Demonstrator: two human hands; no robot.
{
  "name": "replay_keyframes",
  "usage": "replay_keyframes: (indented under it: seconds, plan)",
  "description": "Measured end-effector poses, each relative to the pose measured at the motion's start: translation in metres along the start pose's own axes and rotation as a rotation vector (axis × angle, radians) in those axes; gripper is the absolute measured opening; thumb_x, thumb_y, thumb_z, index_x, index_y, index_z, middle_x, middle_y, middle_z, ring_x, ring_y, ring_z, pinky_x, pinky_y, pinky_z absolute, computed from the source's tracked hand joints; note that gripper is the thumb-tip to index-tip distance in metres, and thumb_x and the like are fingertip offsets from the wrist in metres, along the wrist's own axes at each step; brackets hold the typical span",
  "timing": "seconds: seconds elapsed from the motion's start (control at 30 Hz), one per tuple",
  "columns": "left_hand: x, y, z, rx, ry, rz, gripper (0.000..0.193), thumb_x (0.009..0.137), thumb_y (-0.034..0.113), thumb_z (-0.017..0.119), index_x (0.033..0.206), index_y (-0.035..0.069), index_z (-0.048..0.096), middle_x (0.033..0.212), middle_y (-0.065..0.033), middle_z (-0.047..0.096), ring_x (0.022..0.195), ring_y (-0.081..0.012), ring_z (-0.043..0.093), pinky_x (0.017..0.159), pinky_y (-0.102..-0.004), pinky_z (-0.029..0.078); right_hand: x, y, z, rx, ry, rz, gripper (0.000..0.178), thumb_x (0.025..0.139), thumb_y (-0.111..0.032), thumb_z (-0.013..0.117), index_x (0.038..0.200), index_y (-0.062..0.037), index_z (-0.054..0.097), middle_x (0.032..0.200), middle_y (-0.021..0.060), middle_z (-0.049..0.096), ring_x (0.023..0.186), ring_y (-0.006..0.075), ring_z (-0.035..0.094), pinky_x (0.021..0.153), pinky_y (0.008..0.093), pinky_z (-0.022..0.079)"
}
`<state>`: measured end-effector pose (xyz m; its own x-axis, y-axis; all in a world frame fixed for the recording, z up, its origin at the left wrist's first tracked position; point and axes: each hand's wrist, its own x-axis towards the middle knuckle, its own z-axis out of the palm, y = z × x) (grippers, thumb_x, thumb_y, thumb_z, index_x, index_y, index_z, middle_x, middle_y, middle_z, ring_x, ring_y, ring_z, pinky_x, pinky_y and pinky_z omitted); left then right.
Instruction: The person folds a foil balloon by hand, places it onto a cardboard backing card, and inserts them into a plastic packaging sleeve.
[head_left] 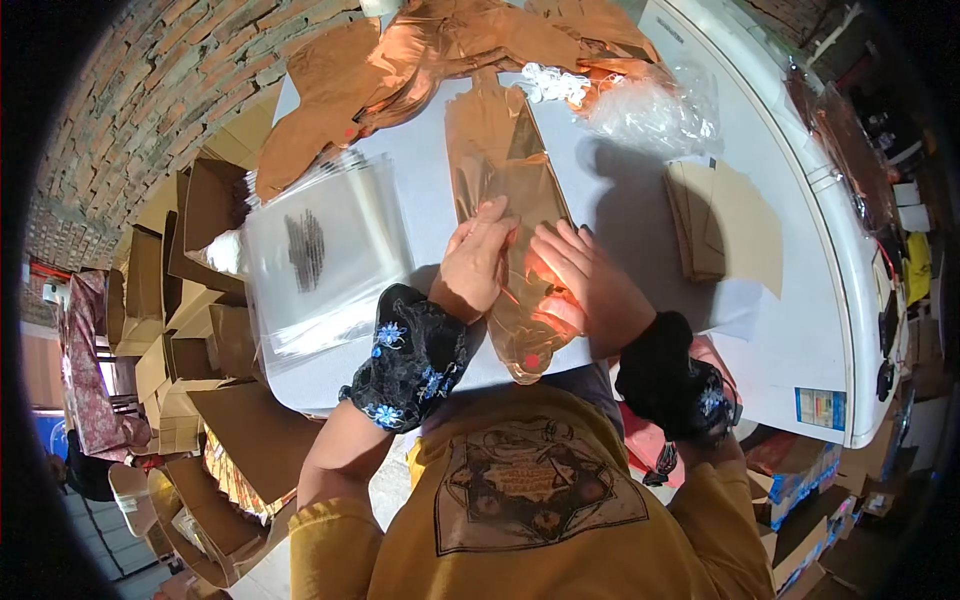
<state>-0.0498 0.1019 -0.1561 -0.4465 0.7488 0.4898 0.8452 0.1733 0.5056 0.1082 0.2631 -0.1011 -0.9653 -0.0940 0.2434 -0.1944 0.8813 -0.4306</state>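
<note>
Left hand (474,262) pinches copper foil (520,238), right hand (598,288) open over its edge (cardboard (697,222) apart)

On the table (428,180), the foil piece (490,135) lies between plastic sleeves (350,240) left and cardboard (700,225) right

Room runs between the foil (526,215) and cardboard stack (697,225) (obstacle rightward).

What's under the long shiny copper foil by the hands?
White tabletop shows on both sides of the foil. The part right under it is covered, so anything there can't be seen.
</note>
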Motion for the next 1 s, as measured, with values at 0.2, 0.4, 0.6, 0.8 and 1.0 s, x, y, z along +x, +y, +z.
replay_keyframes:
  seconds: [0.2, 0.4, 0.6, 0.8, 1.0]
  plan:
    - [-0.001, 0.003, 0.0, -0.015, 0.015, -0.01, 0.037, 0.092, -0.002, 0.055, 0.128, 0.004, 0.059, 0.142, -0.0197, 0.053, 0.132, -0.0328, 0.052, 0.108, -0.0422, 0.04, -0.001, 0.015, 0.015, -0.079, -0.047, -0.02, 0.072, 0.088, -0.032, 0.07, 0.146, 0.0012, 0.042, 0.152, 0.0199, 0.042, 0.143, 0.0404, 0.035, 0.118, 0.0519, 0.025]
    - [-0.003, 0.001, -0.001, 0.01, -0.011, -0.001, 0.043, 0.089, -0.001, 0.055, 0.132, 0.005, 0.054, 0.144, -0.018, 0.05, 0.136, -0.0329, 0.047, 0.108, -0.0421, 0.039, 0.028, 0.016, 0.011, -0.04, 0.079, -0.087, 0.065, 0.09, -0.02, 0.067, 0.145, 0.0031, 0.042, 0.152, 0.0196, 0.042, 0.145, 0.0387, 0.034, 0.119, 0.0491, 0.028]
    - [-0.001, 0.009, -0.003, -0.029, 0.004, -0.051, 0.051, 0.089, -0.002, 0.055, 0.139, 0.004, 0.046, 0.145, -0.0174, 0.05, 0.137, -0.0315, 0.047, 0.111, -0.042, 0.038, 0.043, 0.018, 0.029, -0.013, 0.101, -0.09, 0.071, 0.09, -0.014, 0.065, 0.151, 0.0023, 0.032, 0.158, 0.0198, 0.031, 0.147, 0.0374, 0.029, 0.12, 0.0425, 0.028]
    - [0.001, 0.007, -0.005, -0.166, -0.008, -0.102, 0.056, 0.088, -0.005, 0.053, 0.142, 0.006, 0.041, 0.146, -0.0189, 0.049, 0.136, -0.0332, 0.049, 0.111, -0.0416, 0.038, 0.043, 0.011, 0.029, 0.06, 0.108, -0.075, 0.077, 0.09, -0.019, 0.068, 0.153, -0.0006, 0.029, 0.159, 0.0214, 0.027, 0.147, 0.0384, 0.029, 0.119, 0.0421, 0.029]
    - [0.005, 0.003, -0.005, -0.567, 0.066, -0.163, 0.064, 0.081, -0.02, 0.044, 0.14, 0.004, 0.038, 0.145, -0.0288, 0.046, 0.137, -0.0396, 0.046, 0.114, -0.0404, 0.036, 0.042, 0.014, 0.032, 0.074, 0.14, -0.12, 0.064, 0.087, -0.025, 0.074, 0.142, -0.0056, 0.047, 0.156, 0.0215, 0.033, 0.144, 0.0396, 0.035, 0.116, 0.0451, 0.034]
